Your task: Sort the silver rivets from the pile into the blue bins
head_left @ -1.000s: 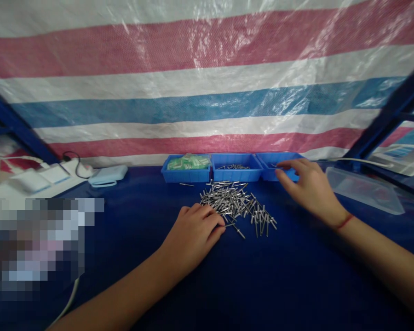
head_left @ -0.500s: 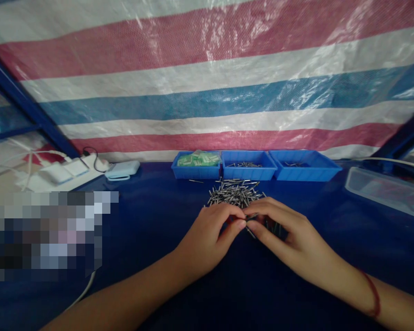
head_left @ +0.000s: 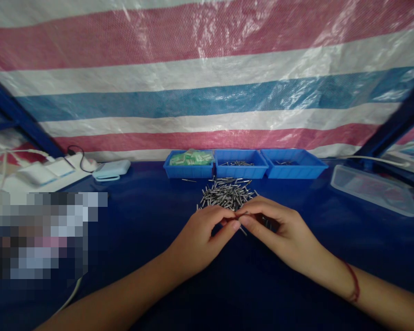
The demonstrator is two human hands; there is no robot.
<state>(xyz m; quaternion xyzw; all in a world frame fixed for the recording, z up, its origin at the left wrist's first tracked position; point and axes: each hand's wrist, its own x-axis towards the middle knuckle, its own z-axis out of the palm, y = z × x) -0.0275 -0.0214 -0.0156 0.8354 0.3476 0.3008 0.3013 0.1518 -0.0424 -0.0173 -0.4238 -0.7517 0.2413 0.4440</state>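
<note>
My left hand [head_left: 207, 236] and my right hand [head_left: 283, 230] meet at the fingertips, just in front of a pile of thin metal pins [head_left: 226, 194] on the dark blue table [head_left: 131, 230]. Thumb and fingers of each hand are pinched together around something small. A thin metal pin [head_left: 243, 231] sticks out below the joined fingertips; which hand grips it cannot be told. More pins lie partly hidden under my right hand.
Behind the pile stand three blue bins: one with green packets [head_left: 189, 171], one with metal pins [head_left: 241, 172], one with a few pieces [head_left: 295, 171]. A clear plastic lid [head_left: 372, 191] lies right; a power strip [head_left: 60, 172] and light blue case [head_left: 111, 170] lie left.
The whole view has shifted slightly, so the table, bins and hands appear further left. The thumb and fingers of my right hand have come closer together at the tips.
</note>
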